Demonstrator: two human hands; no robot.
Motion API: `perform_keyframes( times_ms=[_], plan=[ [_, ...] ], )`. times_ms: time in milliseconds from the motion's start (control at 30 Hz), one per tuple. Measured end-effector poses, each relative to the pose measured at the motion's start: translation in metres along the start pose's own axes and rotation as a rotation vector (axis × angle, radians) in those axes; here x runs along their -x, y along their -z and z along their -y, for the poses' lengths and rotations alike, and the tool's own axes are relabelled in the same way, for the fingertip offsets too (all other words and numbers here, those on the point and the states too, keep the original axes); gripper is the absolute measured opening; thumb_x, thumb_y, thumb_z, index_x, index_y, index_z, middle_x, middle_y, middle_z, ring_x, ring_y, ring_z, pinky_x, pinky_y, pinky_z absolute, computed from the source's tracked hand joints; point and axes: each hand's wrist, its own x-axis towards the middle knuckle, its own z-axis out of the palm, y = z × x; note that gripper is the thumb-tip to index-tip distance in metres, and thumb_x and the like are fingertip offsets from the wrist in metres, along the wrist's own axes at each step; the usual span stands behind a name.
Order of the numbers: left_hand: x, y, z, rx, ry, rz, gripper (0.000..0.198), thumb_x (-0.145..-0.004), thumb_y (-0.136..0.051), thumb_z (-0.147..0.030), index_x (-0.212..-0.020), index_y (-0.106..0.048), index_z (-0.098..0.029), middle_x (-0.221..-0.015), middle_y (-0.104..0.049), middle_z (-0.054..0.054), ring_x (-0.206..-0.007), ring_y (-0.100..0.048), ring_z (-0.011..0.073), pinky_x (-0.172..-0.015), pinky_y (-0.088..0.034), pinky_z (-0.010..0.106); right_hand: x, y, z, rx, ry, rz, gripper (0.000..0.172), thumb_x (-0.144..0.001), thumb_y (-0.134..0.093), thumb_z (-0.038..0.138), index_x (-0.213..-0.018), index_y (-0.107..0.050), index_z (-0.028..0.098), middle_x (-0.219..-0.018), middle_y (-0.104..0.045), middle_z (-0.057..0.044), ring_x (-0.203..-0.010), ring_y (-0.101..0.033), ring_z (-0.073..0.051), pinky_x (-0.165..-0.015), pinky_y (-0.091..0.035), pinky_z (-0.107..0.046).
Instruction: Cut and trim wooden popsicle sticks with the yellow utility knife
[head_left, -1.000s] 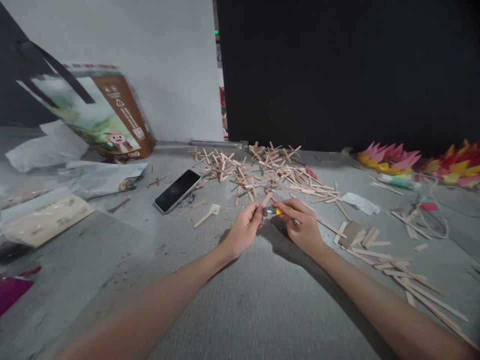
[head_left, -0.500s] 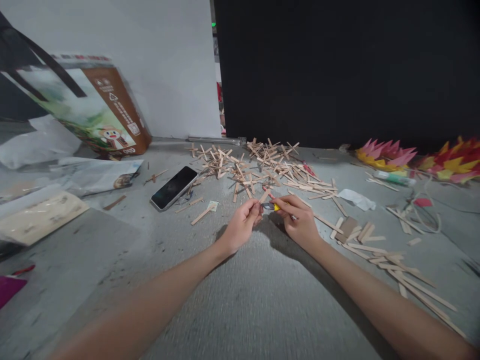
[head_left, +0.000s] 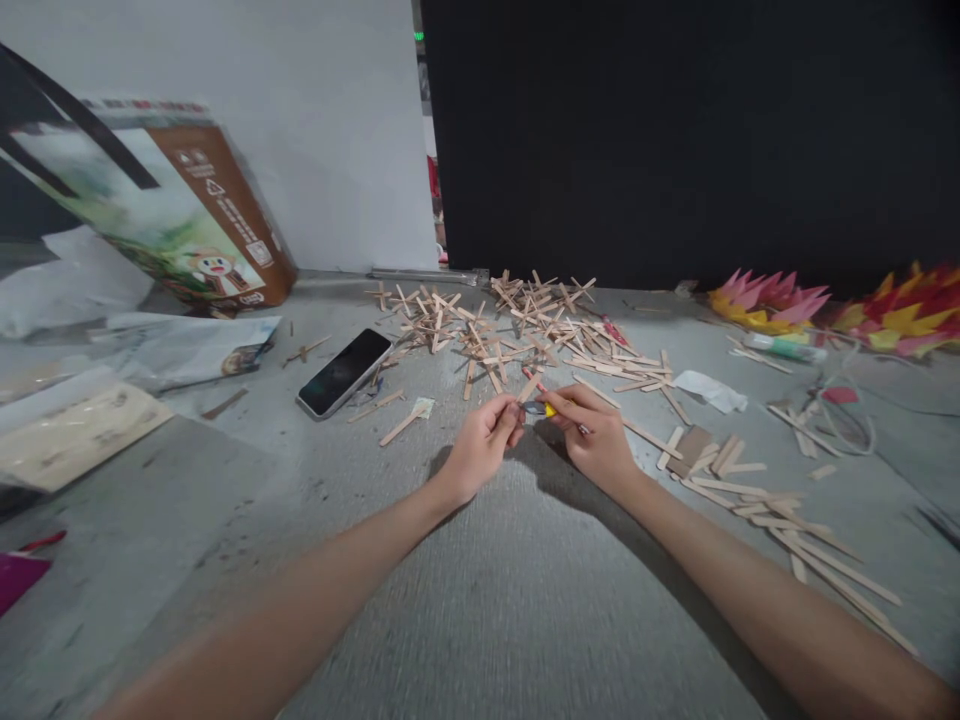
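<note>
My left hand (head_left: 480, 445) is closed in a pinch, thumb against fingertips. A pale wooden craft stick (head_left: 531, 384) sticks out beyond those fingertips, its lower end hidden. Held in my right hand (head_left: 596, 432) is a small cutter with a yellow handle (head_left: 550, 409), which looks like a utility knife. Its grey metal part (head_left: 534, 408) points left and reaches the left fingertips. Whether it touches the stick is too small to tell. Just beyond both hands lies a heap of craft sticks joined into crosses (head_left: 487, 340).
A phone (head_left: 345, 372) and a single stick (head_left: 403, 426) lie to the left. Loose sticks (head_left: 795, 520) and a brown piece (head_left: 690, 452) spread at right, near a crumpled tissue (head_left: 711, 390). Farther out are a glue-stick-like tube (head_left: 784, 347), paper flowers (head_left: 772, 300) and a printed bag (head_left: 202, 220).
Both hands keep nearly the same hold and place, the cutter still against the left fingertips. The whole view has shifted slightly.
</note>
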Motion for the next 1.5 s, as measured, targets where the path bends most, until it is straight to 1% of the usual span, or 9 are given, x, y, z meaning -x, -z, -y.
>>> perform_keyframes(
  times_ms=[200, 467, 700, 767, 833, 933, 1167, 1300, 1500],
  plan=[
    [0.0, 0.0, 0.004, 0.023, 0.006, -0.014, 0.044, -0.105, -0.047, -0.059, -0.09, -0.054, -0.019, -0.066, -0.048, -0.004, -0.06, -0.044, 0.0113, -0.062, -0.035, 0.025, 0.0, 0.0, 0.001, 0.003, -0.009, 0.001, 0.037, -0.102, -0.05, 0.013, -0.123, -0.076, 0.027, -0.108, -0.071, -0.009, -0.095, -0.068, -0.022, -0.081, -0.057, -0.037],
    [0.0, 0.0, 0.003, 0.01, 0.046, 0.016, 0.044, -0.106, -0.046, -0.06, -0.093, -0.055, -0.019, -0.067, -0.059, -0.002, -0.061, -0.05, 0.0121, -0.063, -0.04, 0.025, -0.001, 0.001, 0.0, 0.017, 0.0, -0.026, 0.039, -0.098, -0.052, 0.009, -0.121, -0.078, 0.029, -0.105, -0.072, -0.008, -0.094, -0.068, -0.022, -0.08, -0.057, -0.036],
    [-0.001, 0.0, -0.004, 0.078, 0.058, 0.053, 0.048, -0.105, -0.047, -0.061, -0.086, -0.057, -0.018, -0.066, -0.06, 0.0, -0.061, -0.052, 0.0126, -0.063, -0.042, 0.025, 0.0, 0.002, 0.0, 0.053, 0.0, -0.024, 0.038, -0.097, -0.052, 0.009, -0.12, -0.077, 0.027, -0.103, -0.072, -0.009, -0.092, -0.067, -0.024, -0.08, -0.056, -0.038],
    [-0.001, 0.0, -0.004, 0.088, 0.086, 0.059, 0.048, -0.105, -0.047, -0.062, -0.084, -0.056, -0.019, -0.065, -0.058, 0.0, -0.058, -0.049, 0.0122, -0.06, -0.039, 0.025, 0.0, 0.002, 0.0, 0.062, 0.005, -0.022, 0.04, -0.097, -0.051, 0.008, -0.121, -0.076, 0.027, -0.104, -0.072, -0.009, -0.092, -0.067, -0.024, -0.08, -0.056, -0.039],
    [-0.002, -0.001, -0.002, 0.093, 0.116, 0.051, 0.048, -0.103, -0.047, -0.064, -0.084, -0.054, -0.02, -0.063, -0.051, -0.003, -0.056, -0.044, 0.0114, -0.056, -0.035, 0.024, 0.0, 0.003, 0.0, 0.065, 0.002, -0.022, 0.041, -0.096, -0.051, 0.009, -0.122, -0.076, 0.028, -0.104, -0.072, -0.009, -0.092, -0.066, -0.024, -0.08, -0.056, -0.039],
    [-0.003, -0.002, 0.0, 0.097, 0.107, 0.032, 0.05, -0.1, -0.051, -0.067, -0.081, -0.051, -0.021, -0.067, -0.044, -0.004, -0.058, -0.041, 0.0115, -0.057, -0.033, 0.024, 0.0, 0.003, 0.0, 0.063, -0.003, -0.021, 0.04, -0.096, -0.051, 0.009, -0.121, -0.077, 0.027, -0.103, -0.072, -0.009, -0.091, -0.066, -0.024, -0.078, -0.058, -0.038],
    [-0.003, -0.001, 0.006, 0.067, 0.068, 0.003, 0.052, -0.101, -0.049, -0.068, -0.08, -0.05, -0.02, -0.077, -0.048, -0.001, -0.069, -0.047, 0.0134, -0.064, -0.039, 0.024, -0.001, 0.002, 0.001, 0.048, -0.002, -0.025, 0.041, -0.096, -0.051, 0.009, -0.122, -0.077, 0.028, -0.103, -0.072, -0.009, -0.091, -0.067, -0.024, -0.077, -0.058, -0.037],
    [-0.003, -0.001, 0.008, 0.075, 0.064, 0.001, 0.052, -0.101, -0.048, -0.069, -0.08, -0.049, -0.02, -0.078, -0.046, -0.001, -0.068, -0.044, 0.0125, -0.064, -0.038, 0.023, -0.001, 0.002, 0.001, 0.041, -0.004, -0.024, 0.04, -0.097, -0.051, 0.01, -0.122, -0.077, 0.029, -0.104, -0.072, -0.009, -0.092, -0.068, -0.023, -0.077, -0.058, -0.036],
    [-0.004, -0.001, 0.008, 0.066, 0.059, 0.024, 0.053, -0.1, -0.049, -0.069, -0.08, -0.049, -0.02, -0.071, -0.041, -0.003, -0.062, -0.039, 0.012, -0.058, -0.034, 0.023, -0.002, 0.001, 0.0, 0.029, -0.017, -0.008, 0.039, -0.096, -0.052, 0.009, -0.118, -0.078, 0.028, -0.103, -0.072, -0.008, -0.09, -0.067, -0.023, -0.077, -0.057, -0.036]
  ],
)
